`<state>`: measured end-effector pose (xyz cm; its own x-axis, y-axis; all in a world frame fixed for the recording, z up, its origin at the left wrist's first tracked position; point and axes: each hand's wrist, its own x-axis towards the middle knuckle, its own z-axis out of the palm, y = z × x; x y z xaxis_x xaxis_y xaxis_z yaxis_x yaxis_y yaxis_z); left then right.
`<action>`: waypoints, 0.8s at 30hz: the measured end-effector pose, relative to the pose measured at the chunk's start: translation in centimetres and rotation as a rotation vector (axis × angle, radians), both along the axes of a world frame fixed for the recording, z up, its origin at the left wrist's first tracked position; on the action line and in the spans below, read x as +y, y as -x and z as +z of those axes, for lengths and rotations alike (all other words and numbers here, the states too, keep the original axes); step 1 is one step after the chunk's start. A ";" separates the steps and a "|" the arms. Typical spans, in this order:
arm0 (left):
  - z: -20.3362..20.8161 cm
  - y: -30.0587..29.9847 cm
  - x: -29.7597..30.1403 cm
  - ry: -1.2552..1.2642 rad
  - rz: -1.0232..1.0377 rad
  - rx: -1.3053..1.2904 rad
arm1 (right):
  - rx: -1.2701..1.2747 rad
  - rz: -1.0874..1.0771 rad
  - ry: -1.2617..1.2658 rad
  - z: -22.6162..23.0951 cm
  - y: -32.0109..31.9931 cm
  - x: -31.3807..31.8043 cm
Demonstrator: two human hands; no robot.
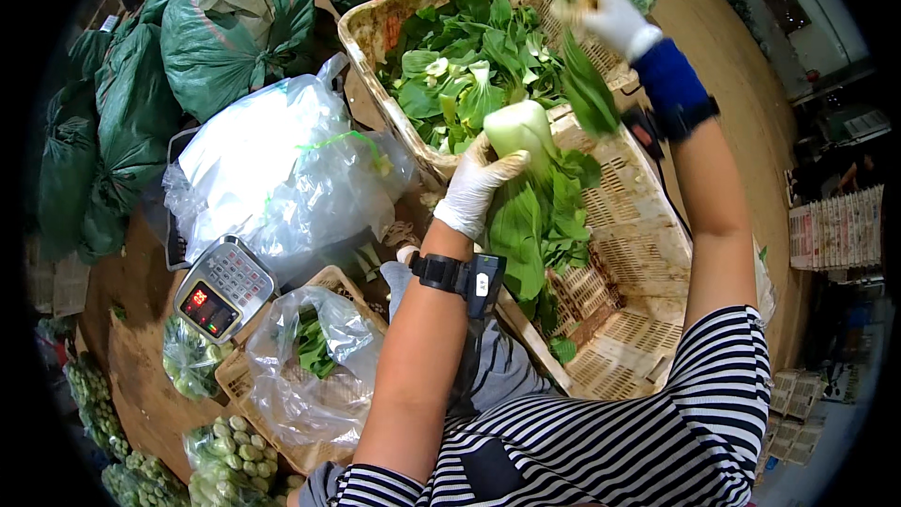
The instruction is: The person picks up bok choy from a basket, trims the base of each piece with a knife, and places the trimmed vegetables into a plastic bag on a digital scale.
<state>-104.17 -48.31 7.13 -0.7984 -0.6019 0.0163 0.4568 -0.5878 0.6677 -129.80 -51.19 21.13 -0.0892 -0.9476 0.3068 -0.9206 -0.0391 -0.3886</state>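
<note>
Markings: elec. scale (225, 289), L side, has printed keypad & lit red display. L wrist unit (483, 286): blk, w/ small white label bearing dark marks.

Item: bok choy (522, 129), approx. base-up; base pale grn/white, smooth, bulbous; leaves broad, med. grn, hanging down. Position: above near crate (648, 197), beside rear crate (355, 38) of loose greens (469, 66).

Grip: gloved L hand (474, 188) grasps bok choy nr. base. Gloved R hand (608, 17): fingers curled, blurred; held obj., if any, cannot tell. Long leaf (589, 89) just below.
</note>
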 end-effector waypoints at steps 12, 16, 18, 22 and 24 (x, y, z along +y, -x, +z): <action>-2.5 -5.3 1.7 -0.363 0.215 0.328 | 0.027 -0.042 -0.541 -18.6 -3.6 4.1; 1.7 -10.1 3.6 0.017 0.351 0.262 | -0.086 -0.128 -0.559 -20.6 -12.4 7.9; 2.2 -13.3 4.9 0.025 0.340 0.204 | -0.095 -0.198 -0.521 -20.5 -15.4 8.4; 3.9 -18.2 7.4 0.018 0.410 0.239 | -0.098 -0.315 -0.483 -20.4 -18.3 7.8; 4.6 -20.1 8.4 0.018 0.445 0.237 | -0.099 -0.350 -0.479 -20.6 -19.0 7.5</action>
<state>-84.05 -39.87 11.73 -0.4377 -0.8811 0.1794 0.8006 -0.2911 0.5237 -110.75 -43.72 0.52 -0.4268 -0.8876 -0.1731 -0.8058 0.4602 -0.3728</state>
